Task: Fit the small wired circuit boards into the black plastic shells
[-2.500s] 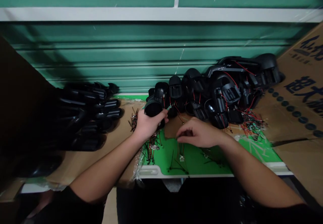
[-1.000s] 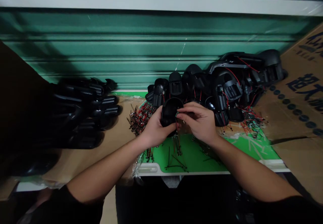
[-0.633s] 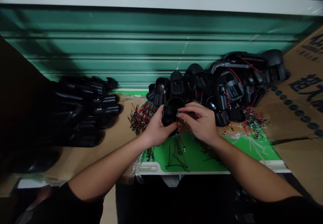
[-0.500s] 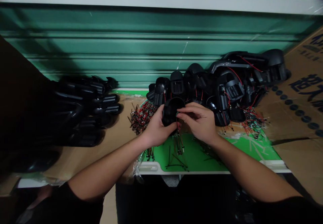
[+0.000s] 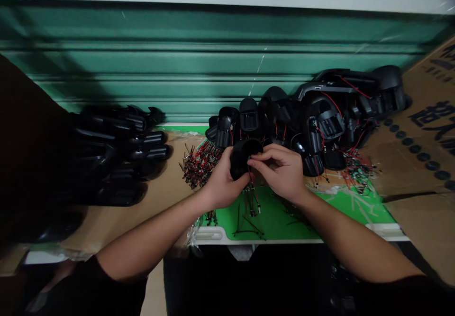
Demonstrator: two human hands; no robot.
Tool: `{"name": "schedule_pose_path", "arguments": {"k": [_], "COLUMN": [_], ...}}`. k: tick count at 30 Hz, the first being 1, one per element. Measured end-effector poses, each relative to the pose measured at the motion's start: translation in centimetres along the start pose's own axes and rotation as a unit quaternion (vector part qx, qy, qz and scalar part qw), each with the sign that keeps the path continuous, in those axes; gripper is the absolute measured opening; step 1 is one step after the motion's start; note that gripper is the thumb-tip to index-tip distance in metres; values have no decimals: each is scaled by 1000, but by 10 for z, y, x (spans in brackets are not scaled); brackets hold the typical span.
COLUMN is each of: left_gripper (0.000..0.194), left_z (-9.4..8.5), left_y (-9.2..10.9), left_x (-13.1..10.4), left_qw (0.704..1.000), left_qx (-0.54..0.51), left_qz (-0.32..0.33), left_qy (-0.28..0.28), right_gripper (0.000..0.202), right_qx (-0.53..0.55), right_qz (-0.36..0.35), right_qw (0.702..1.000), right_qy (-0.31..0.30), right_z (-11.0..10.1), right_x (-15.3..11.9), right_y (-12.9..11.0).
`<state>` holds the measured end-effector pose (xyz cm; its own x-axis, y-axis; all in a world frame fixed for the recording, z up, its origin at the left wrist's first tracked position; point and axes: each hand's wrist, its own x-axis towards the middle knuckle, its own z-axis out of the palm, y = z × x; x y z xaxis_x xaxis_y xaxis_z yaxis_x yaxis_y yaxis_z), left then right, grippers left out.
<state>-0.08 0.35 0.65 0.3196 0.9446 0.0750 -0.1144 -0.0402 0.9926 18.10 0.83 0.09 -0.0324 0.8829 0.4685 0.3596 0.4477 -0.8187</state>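
A rounded black plastic housing (image 5: 241, 159) with an open hollow is gripped by my left hand (image 5: 224, 181), thumb along its lower edge. My right hand (image 5: 282, 170) pinches a small part (image 5: 250, 158) at the right side of the hollow; it looks like the end of a thin wire, too small to tell fully. Thin wires with small connectors (image 5: 253, 202) hang or lie just below the housing. Behind both hands stand more black housings (image 5: 227, 126) with red wires.
Bundled red and black wires (image 5: 199, 164) lie left of my hands, others (image 5: 357, 169) at the right. Black parts (image 5: 121, 154) are piled on cardboard (image 5: 174, 169) at the left. A cardboard box (image 5: 426, 135) stands right. The green tabletop (image 5: 284, 221) has a pale front edge.
The housing has turned slightly in my left hand, and my right fingertips have shifted a little with the small part. The camera view has moved slightly.
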Motion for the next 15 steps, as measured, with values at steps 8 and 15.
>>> {"name": "schedule_pose_path", "arguments": {"k": [8,15], "left_gripper": [44,40], "left_z": [0,4], "left_y": [-5,-2], "left_x": [-3,-6], "left_qw": [999,999], "left_qx": [39,37], "left_qz": [12,22], "left_qy": [-17,-31], "right_gripper": [38,39], "right_qx": [206,223], "right_qz": [235,240], "right_qw": [944,939], "right_qy": [-109,-102], "right_z": [3,4], "right_x": [3,1], "right_y": [0,-1]}}
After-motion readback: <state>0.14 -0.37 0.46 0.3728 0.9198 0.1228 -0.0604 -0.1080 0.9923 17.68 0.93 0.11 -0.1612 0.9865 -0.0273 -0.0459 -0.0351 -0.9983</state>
